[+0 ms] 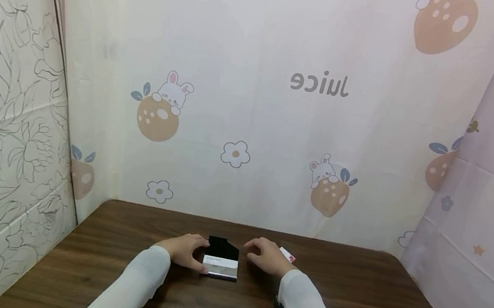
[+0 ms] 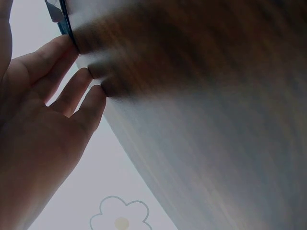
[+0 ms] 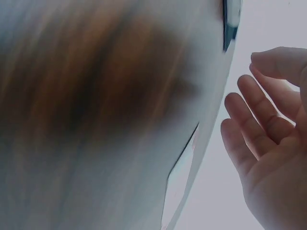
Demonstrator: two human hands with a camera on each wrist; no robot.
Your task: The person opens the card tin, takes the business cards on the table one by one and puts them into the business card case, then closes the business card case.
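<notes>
In the head view a flat card case (image 1: 220,268) lies opened on the table, its black lid (image 1: 220,247) folded back away from me. A white printed card (image 1: 222,262) shows in its silvery near half. My left hand (image 1: 183,250) holds the case by its left side, thumb at the near corner and fingertips beside the lid. My right hand (image 1: 268,257) hovers right of the case, fingers loosely bent and touching nothing. The right wrist view shows this hand's palm (image 3: 276,158) with no object in it. Beyond the right hand lies a white-and-red card (image 1: 287,255), partly hidden by it.
The dark wooden table (image 1: 349,305) spreads out on both sides of the hands. A pale printed curtain (image 1: 242,185) hangs along its far edge, with more cloth to the left (image 1: 7,141) and right (image 1: 477,234).
</notes>
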